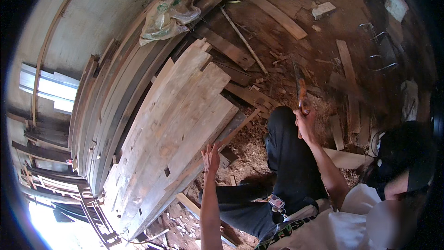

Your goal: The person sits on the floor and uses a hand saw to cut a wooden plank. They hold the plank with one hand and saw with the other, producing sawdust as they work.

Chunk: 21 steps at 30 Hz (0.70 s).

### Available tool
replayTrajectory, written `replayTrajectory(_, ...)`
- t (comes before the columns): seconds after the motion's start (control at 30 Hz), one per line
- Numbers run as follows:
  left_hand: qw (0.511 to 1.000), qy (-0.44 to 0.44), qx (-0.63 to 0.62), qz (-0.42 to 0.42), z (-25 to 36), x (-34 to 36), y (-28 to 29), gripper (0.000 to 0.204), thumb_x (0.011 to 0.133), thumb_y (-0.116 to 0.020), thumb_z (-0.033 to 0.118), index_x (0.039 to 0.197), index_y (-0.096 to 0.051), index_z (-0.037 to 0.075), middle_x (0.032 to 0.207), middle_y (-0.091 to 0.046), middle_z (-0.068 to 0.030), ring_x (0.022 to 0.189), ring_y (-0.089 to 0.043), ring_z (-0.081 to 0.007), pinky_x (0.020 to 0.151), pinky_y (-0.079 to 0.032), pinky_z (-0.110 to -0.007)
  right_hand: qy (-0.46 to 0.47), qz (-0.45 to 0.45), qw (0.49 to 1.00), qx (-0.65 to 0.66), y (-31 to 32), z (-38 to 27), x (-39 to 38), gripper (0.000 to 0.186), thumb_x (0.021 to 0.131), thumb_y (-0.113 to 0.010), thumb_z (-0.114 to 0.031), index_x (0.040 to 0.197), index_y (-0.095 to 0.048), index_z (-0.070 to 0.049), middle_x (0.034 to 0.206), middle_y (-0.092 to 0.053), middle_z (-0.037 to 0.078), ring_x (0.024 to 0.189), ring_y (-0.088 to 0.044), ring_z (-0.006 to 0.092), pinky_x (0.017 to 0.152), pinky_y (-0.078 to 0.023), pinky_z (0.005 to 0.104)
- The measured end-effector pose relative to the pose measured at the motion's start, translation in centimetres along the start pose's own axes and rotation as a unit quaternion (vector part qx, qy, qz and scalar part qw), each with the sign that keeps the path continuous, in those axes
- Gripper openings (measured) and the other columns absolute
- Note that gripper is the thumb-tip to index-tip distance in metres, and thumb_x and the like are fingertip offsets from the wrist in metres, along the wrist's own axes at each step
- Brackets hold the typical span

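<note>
My left hand (211, 158) reaches to the near edge of a wide panel of pale wooden planks (178, 113). Its fingers are spread and rest at the edge, beside a thin brown wooden strip (239, 127). Small dark rectangular notches show in the panel. In my right hand (304, 121), beside my raised knee, is a hand tool (303, 93) with an orange-brown handle. A narrow dark part extends from its far end; I cannot make out the exact kind. The tool is held upright, apart from the planks.
Long boards (122, 97) stand stacked behind the panel, with a crumpled plastic sack (169, 20) on them. Loose planks (280, 17), a thin stick (244, 40) and wood shavings litter the dirt floor. At the right is a person in dark clothing (402, 157).
</note>
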<state>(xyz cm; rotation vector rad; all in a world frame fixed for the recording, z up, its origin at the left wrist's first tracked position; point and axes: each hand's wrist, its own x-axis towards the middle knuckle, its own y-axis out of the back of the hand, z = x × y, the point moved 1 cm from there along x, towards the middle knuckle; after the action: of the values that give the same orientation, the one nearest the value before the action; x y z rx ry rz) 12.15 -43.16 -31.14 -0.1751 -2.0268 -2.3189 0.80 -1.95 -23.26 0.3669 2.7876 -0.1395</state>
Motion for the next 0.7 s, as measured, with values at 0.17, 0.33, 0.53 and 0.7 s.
replayTrajectory(0.17,0.993,0.073,-0.003,-0.087,0.0,0.0,-0.4,0.051,0.087,-0.051,-0.001,0.132,-0.053,0.023,0.117,-0.058,-0.0169,0.109,-0.057,-0.0356,0.101,-0.033,-0.059,-0.033,0.029,0.999,-0.032,0.3,-0.5,-0.6,0.040,0.090,-0.059,-0.011,0.126,-0.042,-0.006,0.054,-0.038,-0.002,0.036,-0.032,0.0094,0.030,-0.027,0.0291)
replayTrajectory(0.33,0.992,0.068,-0.070,-0.082,-0.4,0.1,-0.1,0.059,0.083,-0.050,-0.006,0.134,-0.050,0.024,0.120,-0.055,-0.0164,0.113,-0.055,-0.0361,0.105,-0.028,-0.063,-0.010,-0.008,0.997,-0.079,0.3,-0.8,-0.5,0.051,0.089,-0.059,-0.006,0.136,-0.042,0.001,0.056,-0.040,-0.001,0.040,-0.035,0.0109,0.036,-0.032,0.0300)
replayTrajectory(0.53,0.995,0.101,-0.002,-0.017,-0.9,-0.4,-0.9,0.056,0.083,-0.051,-0.005,0.133,-0.050,0.021,0.110,-0.055,-0.0166,0.106,-0.056,-0.0349,0.094,-0.035,-0.058,0.049,0.015,0.997,-0.049,-0.4,-0.7,-0.4,0.016,0.087,-0.061,-0.003,0.082,-0.046,-0.005,0.057,-0.041,-0.002,0.043,-0.042,0.0080,0.041,-0.034,0.0284)
replayTrajectory(0.7,0.995,0.074,0.053,0.036,-0.8,-0.7,-2.6,0.040,0.088,-0.056,0.004,0.127,-0.055,0.012,0.112,-0.055,-0.0172,0.106,-0.055,-0.0348,0.089,-0.041,-0.050,0.053,0.013,0.997,-0.054,-0.7,-0.4,-0.5,0.016,0.087,-0.062,-0.003,0.084,-0.047,-0.005,0.059,-0.041,-0.002,0.043,-0.040,0.0069,0.040,-0.032,0.0283)
